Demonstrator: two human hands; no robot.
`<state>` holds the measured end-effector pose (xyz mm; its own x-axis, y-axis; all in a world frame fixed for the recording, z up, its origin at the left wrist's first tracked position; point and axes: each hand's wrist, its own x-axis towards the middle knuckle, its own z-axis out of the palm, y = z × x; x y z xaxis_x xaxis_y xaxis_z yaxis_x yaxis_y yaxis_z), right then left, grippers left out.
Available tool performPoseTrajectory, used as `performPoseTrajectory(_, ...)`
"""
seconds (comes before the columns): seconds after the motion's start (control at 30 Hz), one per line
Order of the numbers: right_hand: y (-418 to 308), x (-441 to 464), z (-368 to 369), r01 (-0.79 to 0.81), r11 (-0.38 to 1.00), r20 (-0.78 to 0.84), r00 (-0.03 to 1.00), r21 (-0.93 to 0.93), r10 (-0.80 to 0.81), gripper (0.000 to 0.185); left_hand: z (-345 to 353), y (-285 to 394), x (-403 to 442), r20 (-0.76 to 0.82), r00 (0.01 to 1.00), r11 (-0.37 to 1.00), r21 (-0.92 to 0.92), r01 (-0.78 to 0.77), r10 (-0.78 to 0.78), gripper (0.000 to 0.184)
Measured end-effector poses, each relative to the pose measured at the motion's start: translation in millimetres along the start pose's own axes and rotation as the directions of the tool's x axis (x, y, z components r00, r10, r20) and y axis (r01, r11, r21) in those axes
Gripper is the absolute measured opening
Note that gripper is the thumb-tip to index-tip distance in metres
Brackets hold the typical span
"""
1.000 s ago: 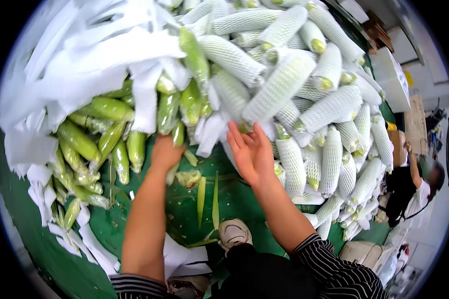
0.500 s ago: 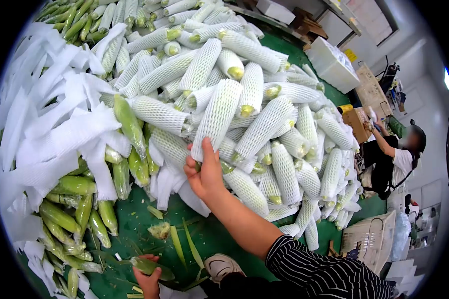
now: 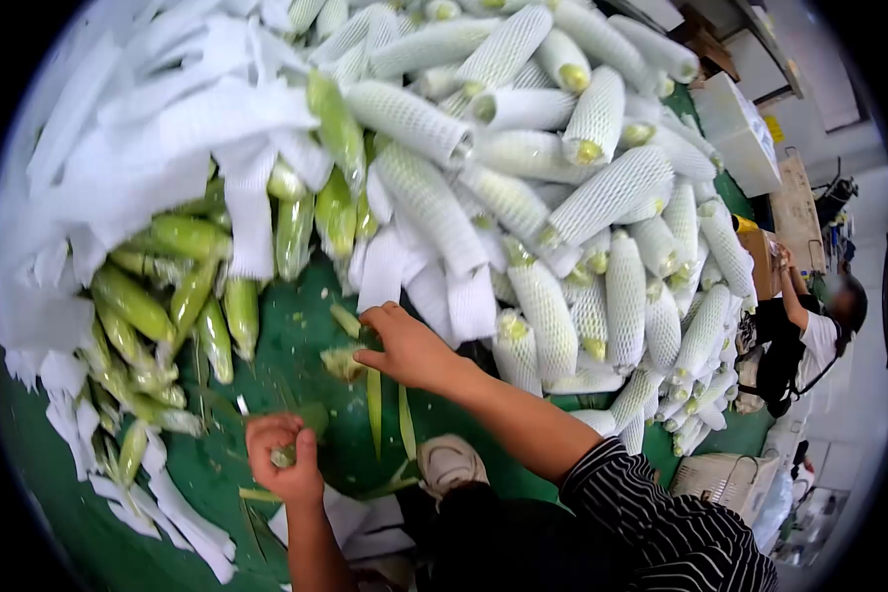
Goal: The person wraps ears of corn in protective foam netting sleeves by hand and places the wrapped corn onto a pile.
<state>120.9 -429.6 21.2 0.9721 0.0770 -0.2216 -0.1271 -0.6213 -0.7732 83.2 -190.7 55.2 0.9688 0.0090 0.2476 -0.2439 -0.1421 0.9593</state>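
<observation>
Foam sleeve (image 3: pixel 381 268) left of frame centre points down to the nearer right hand (image 3: pixel 412 347), half-open, while left hand (image 3: pixel 284 464) grips a corn ear (image 3: pixel 314 417).

A person (image 3: pixel 817 340) is beside a cardboard box (image 3: pixel 757 259).

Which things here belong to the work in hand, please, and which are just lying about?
In the work:
- green cob in left hand
- loose white sleeves, near right hand
- film-wrapped cobs
- net-sleeved cobs

Lying about:
- leaf strips
- white box
- beige crate
</observation>
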Motion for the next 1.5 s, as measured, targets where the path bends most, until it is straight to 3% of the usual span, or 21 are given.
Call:
performPoseTrajectory(0.17,-7.3,8.1,30.3,0.12,0.984,-0.191,0.971,-0.13,-0.144,0.042,-2.0,-1.3,3.8,-0.181,0.982,0.999,0.006,0.053,-0.051,0.025)
performPoseTrajectory(0.23,-7.6,16.1,9.8,0.18,0.876,-0.31,0.888,-0.448,-0.341,0.054,1.5,1.2,6.1,-0.245,0.969,1.0,0.012,0.02,-0.016,0.026)
performPoseTrajectory(0.33,22.3,38.1,-15.1,0.05,0.736,-0.448,0.765,-0.675,-0.463,0.064,-7.1,-0.3,-2.3,-0.187,0.967,0.984,-0.003,0.178,-0.175,0.027)
performPoseTrajectory(0.43,5.1,54.6,-60.5,0.039,0.742,-0.548,0.649,-0.67,-0.529,0.059,-10.2,-7.2,-6.8,-0.035,0.993,0.991,-0.086,0.105,-0.108,0.04)
performPoseTrajectory(0.53,5.1,74.8,-69.7,0.163,0.879,-0.48,0.786,-0.448,-0.39,0.048,-4.8,-6.0,-3.8,0.034,0.996,0.986,-0.141,0.089,-0.085,0.046)
performPoseTrajectory(0.63,-26.5,48.4,-40.2,0.582,0.78,-0.214,0.751,-0.23,-0.624,0.035,3.0,-2.0,2.2,-0.012,0.997,0.982,-0.174,0.077,-0.08,0.05)
performPoseTrajectory(0.7,-82.7,1.4,-26.3,0.386,0.922,0.2,0.903,0.003,-0.379,0.049,-0.4,-6.0,3.1,0.017,0.999,0.976,-0.211,0.047,-0.045,0.048)
performPoseTrajectory(0.73,-93.3,-13.4,-7.8,0.344,0.932,0.17,0.917,0.115,-0.359,0.052,-1.9,-8.6,3.9,0.03,0.999,0.972,-0.234,0.031,-0.024,0.047)
performPoseTrajectory(0.83,-88.9,-26.1,32.3,0.159,0.724,0.091,0.952,0.671,-0.293,0.052,-12.6,-9.1,-0.3,0.023,0.987,0.982,0.099,0.159,-0.162,0.04)
performPoseTrajectory(0.93,-88.2,-34.1,19.1,-0.362,0.331,0.445,0.868,0.872,-0.221,0.053,-19.4,-14.4,0.9,-0.025,0.966,0.965,0.032,0.259,-0.258,0.017)
performPoseTrajectory(0.97,-84.8,-36.1,23.2,-0.328,0.221,0.388,0.856,0.918,-0.342,0.053,-21.0,-19.0,0.6,-0.053,0.955,0.956,0.009,0.293,-0.292,0.013)
performPoseTrajectory(1.03,-86.1,-33.7,13.4,-0.189,0.454,0.387,0.832,0.871,-0.397,0.044,-20.4,-16.4,3.8,-0.017,0.967,0.967,-0.004,0.255,-0.255,0.018)
performPoseTrajectory(1.1,-83.9,-25.9,9.3,0.414,0.778,0.068,0.863,0.473,-0.501,0.035,-22.4,-15.1,5.0,0.056,0.984,0.986,0.009,0.168,-0.168,0.022)
performPoseTrajectory(1.13,-83.2,-24.4,9.1,0.605,0.788,-0.047,0.796,0.117,-0.604,0.031,-24.3,-12.5,4.6,0.115,0.971,0.976,-0.034,0.215,-0.21,0.028)
performPoseTrajectory(1.27,-85.3,-29.5,11.1,0.808,0.562,-0.236,0.589,0.176,-0.773,0.024,-29.9,-27.9,5.3,0.059,0.995,0.988,-0.129,0.084,-0.077,0.034)
performPoseTrajectory(1.3,-93.6,-36.9,14.1,0.821,0.518,-0.267,0.569,0.241,-0.778,0.022,-33.7,-25.7,7.7,0.079,0.991,0.984,0.137,-0.114,0.104,0.032)
performPoseTrajectory(1.37,-112.9,-49.0,23.1,0.843,0.427,-0.329,0.525,0.327,-0.785,0.018,-40.7,-20.8,16.8,0.24,0.87,0.674,0.556,-0.486,0.43,0.029)
performPoseTrajectory(1.4,-116.0,-48.3,33.5,0.674,0.458,-0.29,0.696,0.579,-0.657,0.021,-44.3,-16.2,20.5,0.377,0.847,0.482,0.701,-0.525,0.374,0.025)
performPoseTrajectory(1.43,-119.5,-44.4,48.3,0.448,0.424,-0.195,0.833,0.787,-0.518,0.026,-31.9,-9.5,2.4,0.236,0.935,0.573,0.741,-0.349,0.264,0.025)
performPoseTrajectory(1.47,-119.7,-42.6,45.9,0.225,0.345,-0.076,0.915,0.911,-0.396,0.033,-23.4,-0.7,-5.3,0.371,0.928,0.458,0.827,-0.326,-0.009,0.026)
performPoseTrajectory(1.5,-122.9,-40.4,40.0,0.009,0.204,0.045,0.965,0.979,-0.259,0.039,-22.0,-3.0,-18.8,0.307,0.945,0.64,0.749,-0.169,-0.111,0.028)
